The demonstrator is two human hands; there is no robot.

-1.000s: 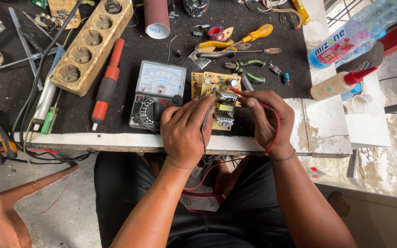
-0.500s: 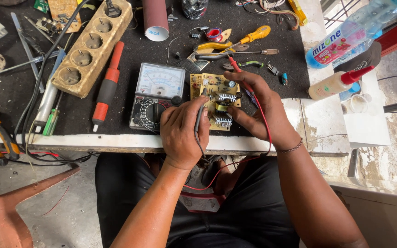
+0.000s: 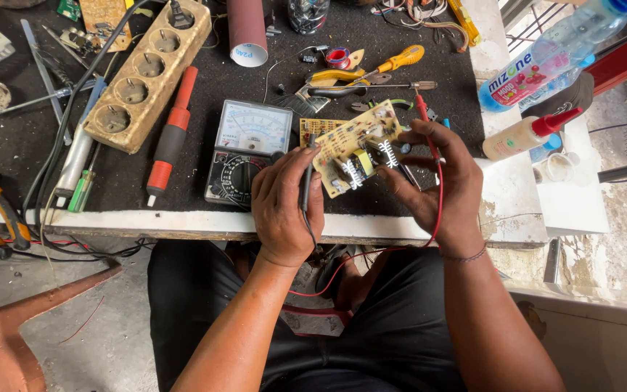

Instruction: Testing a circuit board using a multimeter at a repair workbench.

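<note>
The circuit board (image 3: 353, 149) is the landmark here: a tan, flat, roughly rectangular card studded with small components, a yellow-wrapped transformer near its middle and pale finned heat sinks beside it. It is tilted up off the bench (image 3: 183, 221), its long axis running from lower left to upper right, so one long edge faces the person and the upper corner points away.

The left hand (image 3: 284, 207) lies just below and left of the board, closed around a slim black probe (image 3: 306, 185) whose tip reaches up to the board's left edge. The right hand (image 3: 437, 181) sits to the board's right, fingers curled against its right end and holding it up, with a red probe (image 3: 424, 120) pinched along the fingers; its tip appears to rest near the board's upper right corner, though the contact point is too small to be sure of. Both hands touch the board; the right one carries it.

Red lead wire (image 3: 440, 210) loops down from the right hand toward the lap. Left of the board, just beside it, an analogue multimeter (image 3: 248, 145) lies flat on black matting. Further left are a red-handled screwdriver (image 3: 170, 138) and a beige wooden socket strip (image 3: 146, 72).
</note>
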